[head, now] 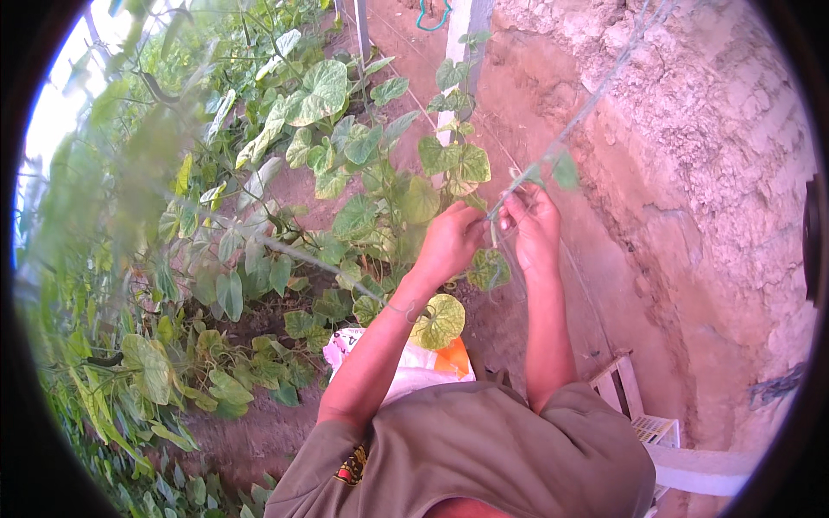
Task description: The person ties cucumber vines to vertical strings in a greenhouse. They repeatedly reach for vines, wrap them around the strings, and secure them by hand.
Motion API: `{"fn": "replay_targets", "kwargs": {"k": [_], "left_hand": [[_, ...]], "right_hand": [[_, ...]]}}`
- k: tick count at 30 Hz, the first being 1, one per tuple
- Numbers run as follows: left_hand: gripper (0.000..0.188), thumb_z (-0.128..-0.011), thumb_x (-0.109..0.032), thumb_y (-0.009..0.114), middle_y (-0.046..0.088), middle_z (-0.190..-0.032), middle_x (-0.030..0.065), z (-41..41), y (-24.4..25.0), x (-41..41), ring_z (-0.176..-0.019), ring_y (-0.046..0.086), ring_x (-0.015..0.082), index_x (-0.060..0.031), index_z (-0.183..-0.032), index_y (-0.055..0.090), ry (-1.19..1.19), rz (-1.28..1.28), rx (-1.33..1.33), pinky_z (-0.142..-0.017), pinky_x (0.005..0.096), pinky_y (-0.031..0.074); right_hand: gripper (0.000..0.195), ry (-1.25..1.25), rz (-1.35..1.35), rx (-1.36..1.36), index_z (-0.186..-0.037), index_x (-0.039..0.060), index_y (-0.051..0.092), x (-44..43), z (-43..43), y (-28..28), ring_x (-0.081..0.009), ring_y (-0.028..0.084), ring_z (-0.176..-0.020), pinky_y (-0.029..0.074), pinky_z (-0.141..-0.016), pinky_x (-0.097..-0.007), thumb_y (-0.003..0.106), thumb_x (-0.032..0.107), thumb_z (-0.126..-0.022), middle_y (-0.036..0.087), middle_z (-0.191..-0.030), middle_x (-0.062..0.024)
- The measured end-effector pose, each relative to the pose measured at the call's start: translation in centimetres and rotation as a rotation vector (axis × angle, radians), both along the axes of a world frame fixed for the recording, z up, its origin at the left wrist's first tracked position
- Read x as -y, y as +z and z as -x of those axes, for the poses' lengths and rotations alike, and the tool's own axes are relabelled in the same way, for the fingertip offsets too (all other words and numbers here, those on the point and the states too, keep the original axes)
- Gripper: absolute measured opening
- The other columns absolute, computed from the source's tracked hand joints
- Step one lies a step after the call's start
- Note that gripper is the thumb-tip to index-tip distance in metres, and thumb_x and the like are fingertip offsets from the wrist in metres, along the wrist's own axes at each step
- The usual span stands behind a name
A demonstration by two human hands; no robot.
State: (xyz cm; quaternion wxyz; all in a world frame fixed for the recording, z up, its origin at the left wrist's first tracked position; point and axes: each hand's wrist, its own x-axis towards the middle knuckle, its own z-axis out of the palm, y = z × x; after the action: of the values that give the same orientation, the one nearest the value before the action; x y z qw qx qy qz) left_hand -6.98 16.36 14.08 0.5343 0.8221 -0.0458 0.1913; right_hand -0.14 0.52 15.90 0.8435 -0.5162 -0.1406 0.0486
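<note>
Both of my hands meet in front of me at a thin greenish twine [586, 107] that runs down from the upper right. My left hand [453, 238] is closed at the twine's lower end, its fingertips hidden. Close beside it, my right hand [535, 223] pinches the twine or a thin stem between thumb and fingers; which one, I cannot tell. A small green leaf [565, 170] hangs just above my right hand. Climbing plants with broad, yellow-mottled leaves [473, 163] stand by my left hand. A round yellowish leaf [439, 322] lies near my left forearm.
A pale post [458, 78] rises beyond my hands, and a thin metal pole [361, 32] stands left of it. Dense vines fill the left side. A rough earth wall [719, 162] runs along the right. Below are a white and orange sack [414, 369] and a white plastic crate [655, 430].
</note>
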Motion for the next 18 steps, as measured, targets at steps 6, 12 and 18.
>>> {"fn": "replay_targets", "kwargs": {"k": [6,12,18], "left_hand": [[0.012,-0.102,-0.006,0.071,0.059,-0.097,0.0076,1.2,-0.7,-0.9,-0.079,0.063,0.0202,0.0021,-0.11,0.073,-0.103,0.251,-0.031,-0.069,0.0353,0.053],[0.019,-0.107,-0.005,0.065,0.058,-0.104,0.0051,2.7,0.0,-1.4,-0.084,0.063,0.0144,-0.0004,-0.123,0.074,-0.089,0.279,0.073,-0.068,0.0299,0.055],[0.018,-0.106,-0.002,0.064,0.061,-0.109,0.0071,2.7,-0.1,-1.6,-0.085,0.065,0.0149,0.0021,-0.121,0.073,-0.115,0.274,0.081,-0.069,0.0294,0.055]], "right_hand": [[0.021,0.177,0.343,0.179,-0.124,-0.0053,0.069,-0.9,1.1,2.7,-0.0083,0.068,-0.083,0.055,-0.068,-0.0244,0.069,0.004,-0.106,0.074,-0.1,-0.0067],[0.029,-0.031,0.276,0.409,-0.126,-0.0031,0.058,-1.8,6.2,2.4,-0.0174,0.075,-0.096,0.062,-0.082,-0.0328,0.073,0.001,-0.101,0.074,-0.112,-0.0113],[0.033,-0.165,0.532,0.635,-0.128,-0.0037,0.06,-1.7,7.5,2.4,-0.017,0.076,-0.096,0.063,-0.081,-0.0331,0.077,0.002,-0.101,0.077,-0.115,-0.0135]]}}
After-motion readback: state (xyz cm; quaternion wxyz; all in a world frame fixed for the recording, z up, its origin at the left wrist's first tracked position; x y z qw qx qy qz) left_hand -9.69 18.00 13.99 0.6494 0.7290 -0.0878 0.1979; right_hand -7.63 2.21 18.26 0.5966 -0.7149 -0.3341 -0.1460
